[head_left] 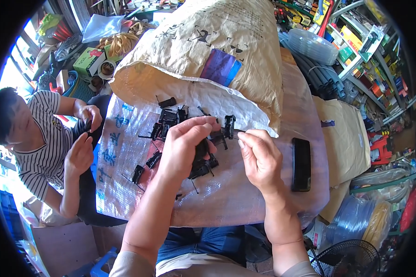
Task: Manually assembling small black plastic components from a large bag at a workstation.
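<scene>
The left hand is curled around a small black plastic part, fingers closed over its upper end so that only its lower body shows beneath the palm. The right hand sits just beside it to the right, thumb and forefinger pinched together at the tip of a thin black pin — whether the pin is truly gripped or only touched is hard to tell at this size. The two hands are near each other but not touching, fingertips pointing toward one another across a narrow gap.

The relation that counts: the held part lies inside the left hand with its long axis running roughly up and down the picture, away from the body, while the pin lies crosswise, from the right fingertips leftward toward the part. The right hand is nearer the pin; the left owns the part.

Beyond the fingertips, a loose heap of black clips lies scattered on the woven sack that serves as the surface, with a few more strays to the left of the left wrist. To the right of the right hand, well apart, rests a dark flat phone. On the far left a seated person in a striped shirt handles a similar small piece — their hands are separate from these.
</scene>
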{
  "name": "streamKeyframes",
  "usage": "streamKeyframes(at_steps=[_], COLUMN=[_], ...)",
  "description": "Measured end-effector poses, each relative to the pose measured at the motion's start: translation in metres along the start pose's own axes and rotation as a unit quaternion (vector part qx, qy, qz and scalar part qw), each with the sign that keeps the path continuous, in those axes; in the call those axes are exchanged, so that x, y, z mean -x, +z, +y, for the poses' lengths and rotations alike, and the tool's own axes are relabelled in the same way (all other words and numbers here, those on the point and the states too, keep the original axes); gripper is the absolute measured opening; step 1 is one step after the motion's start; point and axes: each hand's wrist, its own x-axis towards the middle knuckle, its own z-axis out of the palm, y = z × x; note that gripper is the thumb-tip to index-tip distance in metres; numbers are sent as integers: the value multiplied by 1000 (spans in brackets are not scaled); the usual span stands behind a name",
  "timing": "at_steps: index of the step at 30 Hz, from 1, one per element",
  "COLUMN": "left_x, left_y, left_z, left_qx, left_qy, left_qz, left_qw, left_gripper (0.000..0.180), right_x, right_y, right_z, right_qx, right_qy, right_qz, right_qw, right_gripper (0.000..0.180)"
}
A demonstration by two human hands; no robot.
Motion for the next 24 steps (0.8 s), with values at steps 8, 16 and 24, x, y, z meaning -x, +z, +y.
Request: streamKeyframes(at_steps=[8, 16, 24], left_x=[9, 11, 13], left_y=[6, 14, 16], left_z=[-3, -7, -12], left_qx=[-199, -287, -274], left_qy=[34, 181, 212], left_qz=[-122, -134, -89], left_qw=[972, 931, 934], left_gripper=[47, 34, 24], right_x=[2, 5, 3], right_y=[-3, -8, -11], right_z=[1, 16, 11], right_qx=[-170, -349, -410], right_qy=[176, 258, 252], right_qz=[-5, -58, -59], right_qw=[970, 899, 874], right_gripper=[29, 14, 13])
